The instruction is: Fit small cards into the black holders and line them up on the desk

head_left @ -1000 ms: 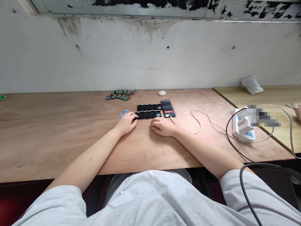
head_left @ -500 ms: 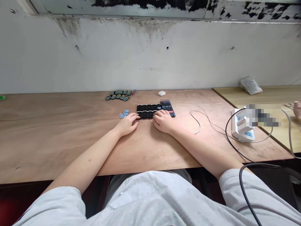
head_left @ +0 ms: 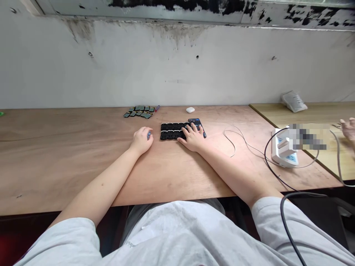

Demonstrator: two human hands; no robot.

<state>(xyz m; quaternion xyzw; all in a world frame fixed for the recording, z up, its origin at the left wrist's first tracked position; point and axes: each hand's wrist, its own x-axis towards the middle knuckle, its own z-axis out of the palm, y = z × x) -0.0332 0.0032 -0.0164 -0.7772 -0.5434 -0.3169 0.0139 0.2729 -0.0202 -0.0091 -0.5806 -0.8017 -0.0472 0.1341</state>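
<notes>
My left hand (head_left: 142, 141) curls over the small light-blue pieces (head_left: 149, 135); a bit of blue shows between its thumb and fingers, and the rest of the pile is hidden beneath it. Two rows of black plastic parts (head_left: 170, 135) lie side by side to its right. Fingers spread, my right hand (head_left: 193, 138) rests over the right end of these rows. Beneath and beyond its fingertips lies a phone (head_left: 195, 121) with a lit screen, partly covered.
Several dark green square boards (head_left: 140, 112) lie near the wall beside a thin pen-like tool (head_left: 157, 108). A white case (head_left: 190, 109) sits further right. A power strip (head_left: 283, 153) with cables stands at the right, and another person's hand (head_left: 348, 129) shows at the edge.
My left hand has left the black rows and moved left onto the blue pieces. My right hand's fingers have spread and shifted further over the rows' right end and the phone.
</notes>
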